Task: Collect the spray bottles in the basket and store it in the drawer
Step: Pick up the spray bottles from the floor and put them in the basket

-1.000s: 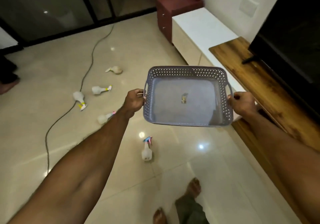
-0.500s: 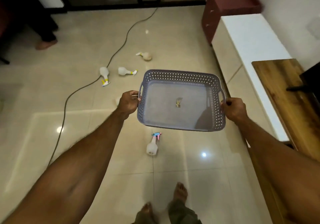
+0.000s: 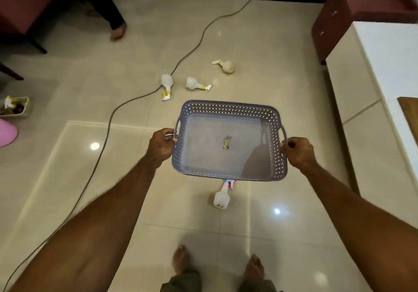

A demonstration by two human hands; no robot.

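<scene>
Head view: basket (image 3: pixel 229 108) is gripped at its handles by left hand (image 3: pixel 161 143) and right hand (image 3: pixel 299 152). Spray bottles (image 3: pixel 196 83) are scattered on floor (image 3: pixel 271 76).

Grey basket (image 3: pixel 228 110), lattice-holed walls
White bottles at 12 o'clock: yellow triggers (image 3: pixel 167 96); nearest bottle (image 3: pixel 221 199) pink-blue; beige floor (image 3: pixel 282 83)

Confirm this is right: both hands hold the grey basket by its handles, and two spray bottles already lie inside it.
Wrong on the bottles. The head view shows the left hand and right hand holding the basket, but no spray bottles lie inside it.
</scene>
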